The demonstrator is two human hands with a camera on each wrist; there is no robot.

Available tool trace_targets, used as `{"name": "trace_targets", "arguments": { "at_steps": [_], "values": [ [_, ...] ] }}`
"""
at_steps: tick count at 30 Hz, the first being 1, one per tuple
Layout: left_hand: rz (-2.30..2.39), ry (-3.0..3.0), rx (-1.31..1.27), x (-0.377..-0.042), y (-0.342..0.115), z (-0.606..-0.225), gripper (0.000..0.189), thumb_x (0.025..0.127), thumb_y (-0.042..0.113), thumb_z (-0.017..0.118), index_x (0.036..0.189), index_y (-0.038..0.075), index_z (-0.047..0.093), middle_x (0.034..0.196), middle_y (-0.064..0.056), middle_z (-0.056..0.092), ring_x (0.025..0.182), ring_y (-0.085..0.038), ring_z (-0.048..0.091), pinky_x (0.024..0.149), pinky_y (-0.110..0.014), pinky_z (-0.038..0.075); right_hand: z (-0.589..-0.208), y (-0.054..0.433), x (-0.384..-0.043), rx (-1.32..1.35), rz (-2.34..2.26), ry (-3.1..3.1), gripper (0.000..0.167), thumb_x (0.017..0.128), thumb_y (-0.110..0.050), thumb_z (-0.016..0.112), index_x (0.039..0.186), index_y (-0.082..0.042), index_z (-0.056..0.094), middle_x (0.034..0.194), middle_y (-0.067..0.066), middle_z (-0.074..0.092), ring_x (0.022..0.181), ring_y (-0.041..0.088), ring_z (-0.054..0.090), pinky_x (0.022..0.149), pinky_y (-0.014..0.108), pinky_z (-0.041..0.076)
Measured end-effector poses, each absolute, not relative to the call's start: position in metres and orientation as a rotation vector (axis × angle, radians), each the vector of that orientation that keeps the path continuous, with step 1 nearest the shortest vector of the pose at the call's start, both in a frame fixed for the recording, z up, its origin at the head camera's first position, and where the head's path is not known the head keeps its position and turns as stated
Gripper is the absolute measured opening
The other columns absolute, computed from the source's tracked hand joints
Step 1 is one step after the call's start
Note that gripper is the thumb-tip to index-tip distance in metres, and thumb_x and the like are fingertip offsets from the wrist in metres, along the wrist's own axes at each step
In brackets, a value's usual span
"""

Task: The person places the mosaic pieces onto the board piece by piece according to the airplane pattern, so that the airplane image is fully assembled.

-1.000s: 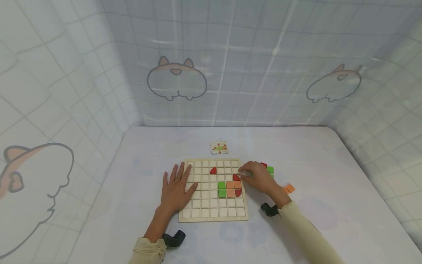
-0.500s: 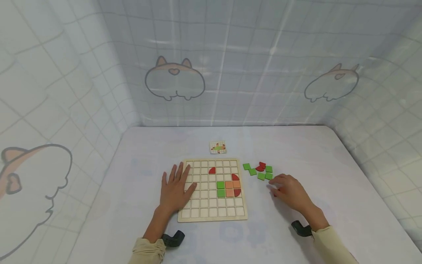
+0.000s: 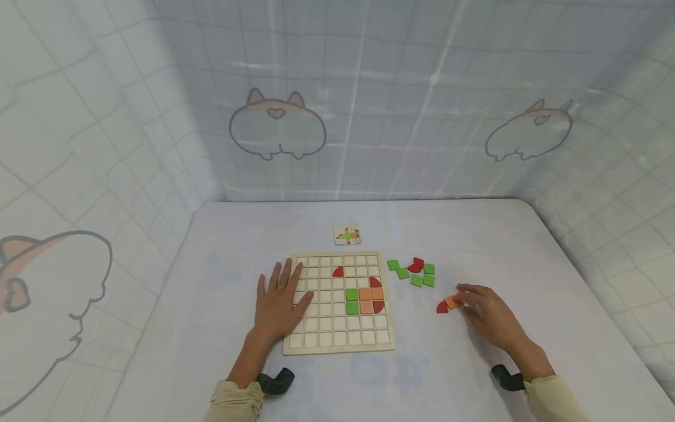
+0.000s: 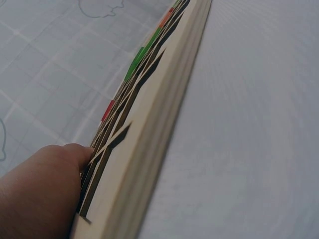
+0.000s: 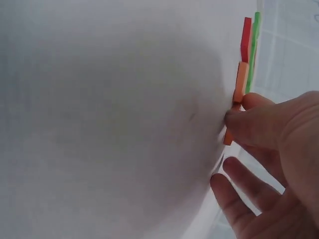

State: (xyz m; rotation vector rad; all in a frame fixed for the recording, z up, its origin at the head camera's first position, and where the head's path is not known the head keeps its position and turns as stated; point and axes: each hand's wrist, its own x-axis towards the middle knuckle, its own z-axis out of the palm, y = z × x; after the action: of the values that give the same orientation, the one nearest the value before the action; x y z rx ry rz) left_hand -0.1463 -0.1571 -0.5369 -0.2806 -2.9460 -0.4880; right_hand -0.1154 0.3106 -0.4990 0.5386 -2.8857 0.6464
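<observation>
A square wooden grid board (image 3: 316, 351) lies on the table with green, orange and red tiles set in some cells. My left hand (image 3: 276, 308) rests spread on its left edge; in the left wrist view the thumb (image 4: 75, 154) lies over the board's grid. To the right of the board, my right hand (image 3: 493, 316) has its thumb and index finger at an orange square tile (image 5: 228, 138), pinching it near the table. Another orange square tile (image 3: 450, 302) lies against it, and a red quarter-circle tile (image 3: 442, 308) sits just left. The fingertips partly hide the pinched tile.
Several loose green square tiles (image 3: 416, 281) and red quarter-circle tiles (image 3: 414, 268) lie right of the board's upper part. A small patterned card (image 3: 346, 235) lies behind the board. Tile-patterned curtains (image 3: 337, 117) surround the table's back and sides.
My right hand has moved from the board's right edge, rightward and toward me, to the orange tiles. A red quarter-circle lies uncovered beside them. The left hand stays on the board.
</observation>
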Motion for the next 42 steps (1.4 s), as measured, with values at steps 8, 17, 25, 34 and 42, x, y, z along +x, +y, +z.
{"name": "trace_targets", "arguments": {
  "at_steps": [8, 17, 25, 34, 42],
  "values": [
    [-0.478, -2.969, -0.27, -0.147, -0.158, -0.537, 0.074, 0.098, 0.057, 0.044, 0.158, 0.017, 0.025, 0.163, -0.011, 0.014, 0.149, -0.032, 0.004, 0.113, -0.061, -0.001, -0.497, 0.315, -0.125, 0.605, 0.41, -2.838, 0.023, 0.074, -0.003, 0.085, 0.095, -0.004, 0.076, 0.093, 0.006, 0.07, 0.085, 0.026, 0.065, 0.077, 0.046, 0.055],
    [-0.487, -2.95, -0.271, -0.146, -0.157, -0.536, 0.074, 0.098, 0.056, 0.045, 0.157, 0.016, 0.026, 0.162, -0.012, 0.016, 0.149, -0.033, 0.006, 0.113, -0.061, 0.0, -0.488, 0.297, -0.141, 0.691, 0.378, -2.81, 0.026, 0.071, -0.01, 0.089, 0.094, -0.007, 0.077, 0.091, 0.004, 0.07, 0.085, 0.023, 0.064, 0.075, 0.043, 0.056],
    [-0.495, -2.92, -0.279, -0.145, -0.157, -0.535, 0.074, 0.097, 0.054, 0.048, 0.156, 0.015, 0.029, 0.161, -0.013, 0.019, 0.148, -0.034, 0.01, 0.113, -0.062, 0.003, -0.48, 0.247, -0.157, 0.781, 0.442, -2.827, 0.019, 0.075, -0.015, 0.087, 0.092, -0.015, 0.078, 0.092, -0.003, 0.07, 0.087, 0.019, 0.062, 0.078, 0.039, 0.055],
    [-0.509, -2.935, -0.289, -0.145, -0.158, -0.537, 0.073, 0.098, 0.054, 0.048, 0.157, 0.016, 0.027, 0.162, -0.011, 0.016, 0.149, -0.033, 0.008, 0.113, -0.062, 0.001, -0.482, 0.188, -0.182, 1.06, 0.486, -2.672, 0.013, 0.078, -0.012, 0.083, 0.089, -0.017, 0.078, 0.089, -0.008, 0.069, 0.082, 0.011, 0.062, 0.076, 0.032, 0.051],
    [-0.481, -2.944, -0.289, -0.145, -0.159, -0.539, 0.074, 0.098, 0.056, 0.047, 0.157, 0.016, 0.026, 0.163, -0.011, 0.015, 0.149, -0.032, 0.008, 0.113, -0.061, 0.001, -0.48, 0.133, -0.191, 1.219, 0.53, -2.653, 0.014, 0.082, -0.019, 0.081, 0.095, -0.019, 0.077, 0.091, -0.009, 0.07, 0.082, 0.009, 0.059, 0.079, 0.03, 0.048]
  ]
}}
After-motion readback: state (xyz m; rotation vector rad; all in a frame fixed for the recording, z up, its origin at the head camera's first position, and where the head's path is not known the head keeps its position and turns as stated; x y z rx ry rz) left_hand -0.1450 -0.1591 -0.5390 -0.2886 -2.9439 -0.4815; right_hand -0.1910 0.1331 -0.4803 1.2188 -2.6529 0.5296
